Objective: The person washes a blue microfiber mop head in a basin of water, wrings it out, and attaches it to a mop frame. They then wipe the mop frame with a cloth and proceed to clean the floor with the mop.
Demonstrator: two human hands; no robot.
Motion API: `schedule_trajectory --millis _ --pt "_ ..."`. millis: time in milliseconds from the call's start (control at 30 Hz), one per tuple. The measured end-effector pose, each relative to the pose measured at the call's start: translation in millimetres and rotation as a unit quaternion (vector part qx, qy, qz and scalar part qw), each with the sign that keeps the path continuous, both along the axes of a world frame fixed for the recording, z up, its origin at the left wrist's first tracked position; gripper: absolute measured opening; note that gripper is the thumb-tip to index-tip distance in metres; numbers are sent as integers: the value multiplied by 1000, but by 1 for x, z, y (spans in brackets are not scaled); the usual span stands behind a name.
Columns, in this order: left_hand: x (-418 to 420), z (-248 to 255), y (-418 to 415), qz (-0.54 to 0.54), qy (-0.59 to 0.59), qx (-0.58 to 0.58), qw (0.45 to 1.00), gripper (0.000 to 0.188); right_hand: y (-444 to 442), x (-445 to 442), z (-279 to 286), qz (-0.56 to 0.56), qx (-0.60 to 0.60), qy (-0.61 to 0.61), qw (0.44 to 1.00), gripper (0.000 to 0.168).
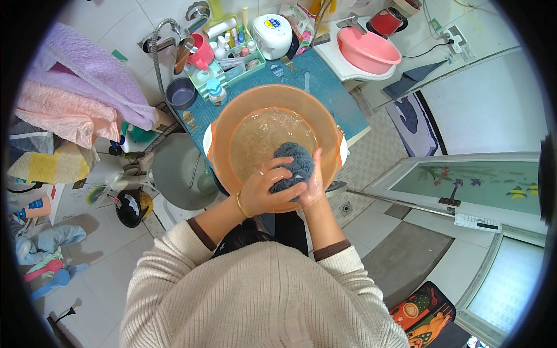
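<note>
A wad of fluffy grey-blue fabric (296,164) is held between my two hands over the near right part of an orange plastic basin (270,92). My left hand (270,182) presses on it from the left with spread fingers, and a gold bracelet circles that wrist. From the right, my right hand (314,182) supports the wad with its palm, the thumb or a finger pointing up. Shallow water with some bubbles (270,130) lies in the basin. The underside of the wad is hidden.
A blue patterned cover (348,106) lies under the basin. Behind stand a mint organizer (256,65), a blue-capped jar (216,93), a dark bowl (181,93) and a white lidded container (272,37). A pink basin (367,52) sits back right; a large grey tub (174,169) stands left.
</note>
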State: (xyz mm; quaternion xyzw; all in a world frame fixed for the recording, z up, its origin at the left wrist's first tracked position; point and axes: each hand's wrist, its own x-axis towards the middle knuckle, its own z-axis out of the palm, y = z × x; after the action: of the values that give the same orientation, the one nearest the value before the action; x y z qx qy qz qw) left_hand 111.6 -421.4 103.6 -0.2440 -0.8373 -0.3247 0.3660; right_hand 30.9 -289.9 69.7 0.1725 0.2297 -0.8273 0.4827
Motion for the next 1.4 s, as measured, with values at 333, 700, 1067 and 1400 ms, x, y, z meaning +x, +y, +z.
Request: schedule_trajectory --millis 333,700,1067,1400 --pt "-22 2 12 16 -301 814 496 39 -42 -13 35 -272 302 570 714 32" --pt "-83 9 -72 -247 -573 583 520 20 -56 -12 93 -123 138 958 221 20" --pt "-109 -8 -54 -130 -639 35 757 20 -58 1 36 76 95 992 35 19" --pt "-97 -104 -12 5 -618 -229 752 2 -111 42 -72 364 42 773 -517 50"
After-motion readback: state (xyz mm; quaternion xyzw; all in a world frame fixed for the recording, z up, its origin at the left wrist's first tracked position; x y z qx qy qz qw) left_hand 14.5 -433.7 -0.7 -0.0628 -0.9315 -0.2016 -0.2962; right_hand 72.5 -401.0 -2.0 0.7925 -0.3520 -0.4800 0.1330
